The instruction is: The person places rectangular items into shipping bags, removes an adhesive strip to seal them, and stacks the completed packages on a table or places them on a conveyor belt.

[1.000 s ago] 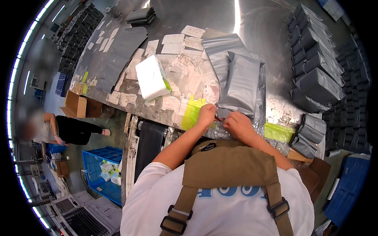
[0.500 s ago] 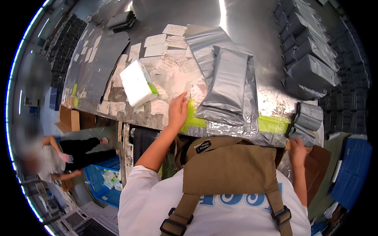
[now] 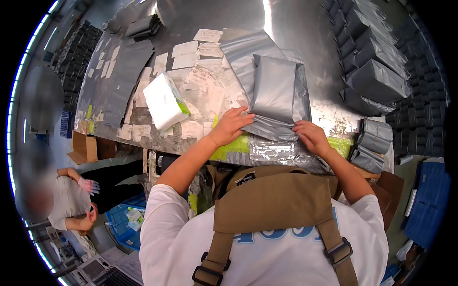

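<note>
A filled grey plastic mailing bag [image 3: 274,90] lies in front of me on a flat grey bag [image 3: 248,45]. At its near end, my left hand [image 3: 231,126] has its fingers closed on the left edge of the creased flap. The right corner of that flap is pinched between the thumb and fingers of my right hand [image 3: 312,137]. To the left of the bag, a white soft pack with a green end [image 3: 164,101], like a tissue pack, rests tilted on the label-covered tabletop [image 3: 205,90].
Filled grey bags [image 3: 377,76] stand in a row at the right. Folded grey bags [image 3: 374,138] sit at the table's near right corner. A dark folded bundle [image 3: 143,26] lies far left. Beyond the left edge are a co-worker [image 3: 71,198], a blue crate [image 3: 125,226] and a cardboard box [image 3: 86,148].
My right hand has come from the table's right corner to the filled bag. My left hand has moved right and taken hold of its near end, where the flap is now folded and creased.
</note>
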The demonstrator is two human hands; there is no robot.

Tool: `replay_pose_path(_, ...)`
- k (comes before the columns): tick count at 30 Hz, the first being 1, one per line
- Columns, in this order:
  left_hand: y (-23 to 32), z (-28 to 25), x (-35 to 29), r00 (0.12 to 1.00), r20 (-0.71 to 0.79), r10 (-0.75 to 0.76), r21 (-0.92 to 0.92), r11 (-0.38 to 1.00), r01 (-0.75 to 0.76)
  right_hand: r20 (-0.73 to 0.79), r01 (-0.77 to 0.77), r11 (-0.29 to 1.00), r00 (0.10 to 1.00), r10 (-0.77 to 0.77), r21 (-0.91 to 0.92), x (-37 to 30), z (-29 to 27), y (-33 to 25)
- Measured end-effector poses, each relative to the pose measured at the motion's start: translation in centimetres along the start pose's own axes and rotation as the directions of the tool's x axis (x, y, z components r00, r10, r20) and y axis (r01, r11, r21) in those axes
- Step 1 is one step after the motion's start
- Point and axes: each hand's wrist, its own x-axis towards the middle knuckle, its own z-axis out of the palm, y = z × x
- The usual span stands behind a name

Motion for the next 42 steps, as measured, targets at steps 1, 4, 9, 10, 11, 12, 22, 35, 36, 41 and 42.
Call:
replay_pose_path(1,0.4,0.0,0.1,0.997,-0.027,-0.069,-0.077,0.995,0.067,-0.09,-0.169,0.971,0.978,0.186,0.171,-0.2,0.6,0.0)
replay_pose_path(4,1.7,0.0,1.2,0.948,-0.028,-0.316,-0.344,0.894,0.287,-0.232,-0.372,0.74,0.787,0.572,0.561,-0.7,2.5,1.0)
replay_pose_path(9,0.6,4.3,2.9,0.703,0.006,-0.711,-0.766,0.448,0.461,-0.259,-0.503,0.582,0.572,0.778,0.639,1.4,4.1,3.2)
replay_pose_path(10,0.4,5.4,3.3,0.628,0.061,-0.776,-0.82,0.32,0.475,-0.233,-0.593,0.548,0.526,0.818,0.59,1.7,4.6,3.7)
replay_pose_path(11,0.7,6.4,3.9,0.566,0.048,-0.823,-0.828,0.284,0.484,-0.208,-0.681,0.503,0.471,0.857,0.533,1.9,4.8,4.2)
replay_pose_path(12,1.1,7.2,4.5,0.498,0.03,-0.867,-0.836,0.251,0.488,-0.152,-0.771,0.502,0.484,0.862,0.392,2.8,4.3,3.7)
replay_pose_path(22,-1.2,7.6,5.4,0.599,-0.232,-0.766,-0.521,0.618,0.589,-0.353,-0.496,0.771,0.693,0.628,0.399,5.3,5.4,4.5)
replay_pose_path(35,10.5,3.0,10.8,0.843,-0.305,-0.443,-0.8,0.6,0.026,0.029,-0.424,0.516,0.793,0.609,0.745,5.6,-9.6,-2.3)
replay_pose_path(36,10.9,2.3,11.5,0.861,-0.32,-0.395,-0.63,0.767,0.118,0.059,-0.475,0.515,0.773,0.631,0.714,4.9,-10.5,-2.1)
replay_pose_path(41,8.3,3.2,8.1,0.648,-0.387,-0.656,-0.356,0.755,0.551,-0.034,-0.456,0.531,0.735,0.677,0.714,0.2,-11.3,-1.5)
replay_pose_path(42,7.6,2.8,6.1,0.655,-0.483,-0.58,-0.254,0.81,0.529,-0.077,-0.405,0.512,0.724,0.686,0.758,-0.8,-11.8,-2.6)
